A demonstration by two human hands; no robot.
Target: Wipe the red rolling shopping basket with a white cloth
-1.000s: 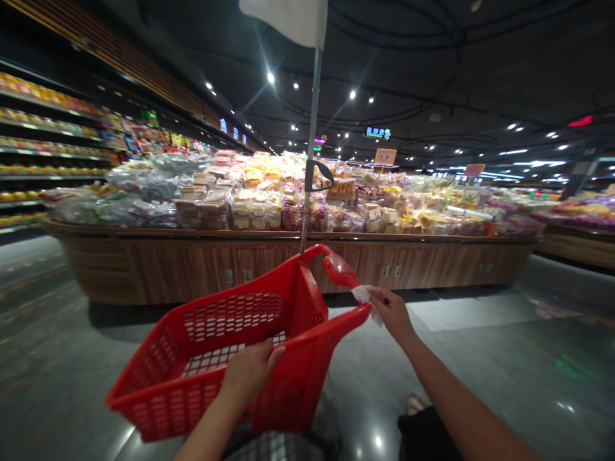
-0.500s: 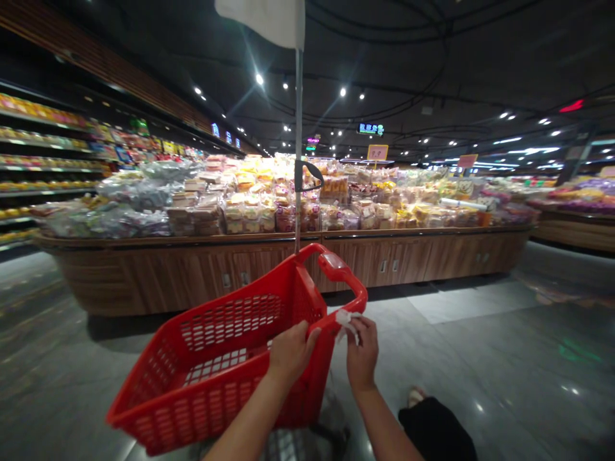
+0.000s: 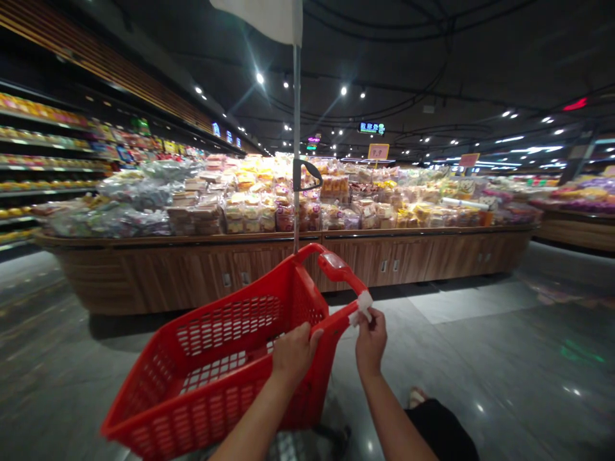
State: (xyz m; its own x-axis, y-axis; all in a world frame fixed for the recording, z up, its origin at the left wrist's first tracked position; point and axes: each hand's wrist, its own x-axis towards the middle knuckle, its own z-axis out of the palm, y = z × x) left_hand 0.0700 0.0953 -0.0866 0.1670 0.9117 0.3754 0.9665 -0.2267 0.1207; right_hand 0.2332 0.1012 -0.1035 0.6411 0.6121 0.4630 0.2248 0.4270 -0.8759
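Note:
A red plastic shopping cart (image 3: 216,382) stands sideways in front of me, its basket to the left and its looped handle to the right. My left hand (image 3: 294,352) is closed over the near top rim of the basket, close to the handle end. Pinched in my right hand (image 3: 371,342) is a crumpled white tissue (image 3: 364,306), pressed against the bend of the red handle (image 3: 354,283). From the cart's back corner rises a thin pole (image 3: 296,115) with a black clip on it and a white flag (image 3: 269,18) at the top.
Behind the cart runs a long wood-panelled display counter (image 3: 158,272) piled with packaged food. Stocked shelves (image 3: 45,150) line the left side. Another display (image 3: 576,221) stands at the right. Grey tiled floor (image 3: 480,346) lies to my right, with my foot (image 3: 417,397) on it.
My right hand has moved the tissue along the handle, to the right and slightly up, onto its bend. My left hand keeps its hold on the rim.

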